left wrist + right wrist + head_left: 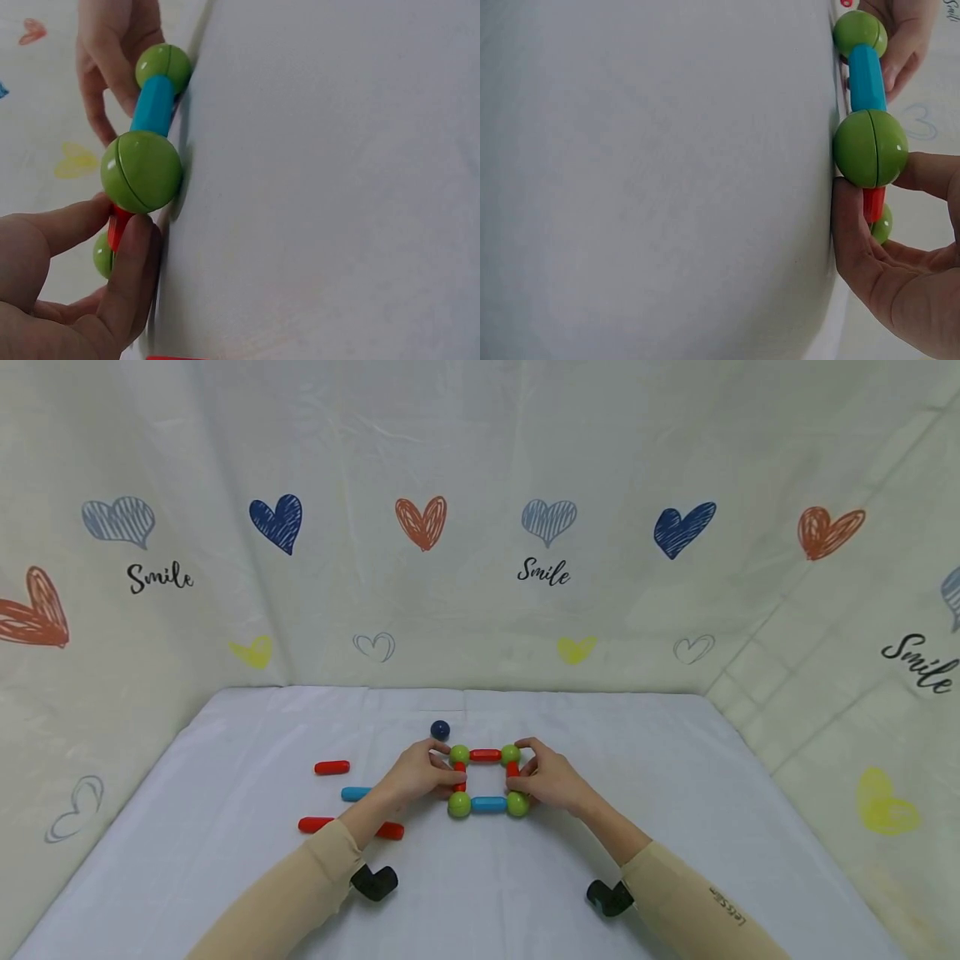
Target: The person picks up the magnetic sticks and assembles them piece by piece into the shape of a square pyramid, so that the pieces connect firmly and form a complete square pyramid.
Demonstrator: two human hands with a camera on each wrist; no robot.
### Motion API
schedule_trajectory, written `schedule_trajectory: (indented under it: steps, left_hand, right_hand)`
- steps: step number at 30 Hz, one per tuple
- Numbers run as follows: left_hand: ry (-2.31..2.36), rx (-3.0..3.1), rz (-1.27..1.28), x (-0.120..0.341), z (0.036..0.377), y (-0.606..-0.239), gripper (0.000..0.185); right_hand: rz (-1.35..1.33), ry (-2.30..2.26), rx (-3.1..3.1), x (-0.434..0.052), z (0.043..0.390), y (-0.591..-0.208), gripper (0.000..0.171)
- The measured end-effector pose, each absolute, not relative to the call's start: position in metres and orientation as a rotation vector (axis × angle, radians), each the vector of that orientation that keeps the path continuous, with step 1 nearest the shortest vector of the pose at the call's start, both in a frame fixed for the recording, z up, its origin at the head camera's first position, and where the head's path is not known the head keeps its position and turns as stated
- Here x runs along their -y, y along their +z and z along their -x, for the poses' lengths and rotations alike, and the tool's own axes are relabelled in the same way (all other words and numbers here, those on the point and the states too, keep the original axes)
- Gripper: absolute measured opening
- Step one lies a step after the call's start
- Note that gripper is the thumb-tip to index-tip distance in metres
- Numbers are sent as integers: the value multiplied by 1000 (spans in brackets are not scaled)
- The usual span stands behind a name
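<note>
Behind your work area hangs an off-white cloth backdrop printed with coloured hearts and "Smile" lettering. In front of it is a table covered in white cloth. Your beige sleeves reach in from the near edge. At table centre, between your hands, is the four-sided frame: glossy green balls form its corners, red rods three sides, and one blue rod the near side. Your left hand grips the frame's left side, thumb and fingers about the red rod; your right hand grips the right side likewise. To the left lie a loose blue rod, partly hidden by your left arm, and a short red rod. Just beyond your left hand sits a dark blue ball.
</note>
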State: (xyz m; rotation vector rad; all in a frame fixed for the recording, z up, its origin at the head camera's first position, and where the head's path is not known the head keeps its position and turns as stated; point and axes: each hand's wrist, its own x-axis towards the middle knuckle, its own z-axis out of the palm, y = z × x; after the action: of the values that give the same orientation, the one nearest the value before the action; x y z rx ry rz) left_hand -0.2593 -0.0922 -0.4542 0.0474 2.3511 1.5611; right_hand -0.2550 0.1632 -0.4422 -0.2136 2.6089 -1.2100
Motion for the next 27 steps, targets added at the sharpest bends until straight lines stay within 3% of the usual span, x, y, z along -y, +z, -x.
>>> schedule_trajectory:
  steps: [7,27]
  left_hand:
    - [1536,-2386,-87,97,254,-450,59]
    - [1286,-2547,-250,126,237,-426,26]
  right_hand:
    - [201,-1212,-2601,-163,255,-443,64]
    - [193,-1240,-2582,-164,254,-442,64]
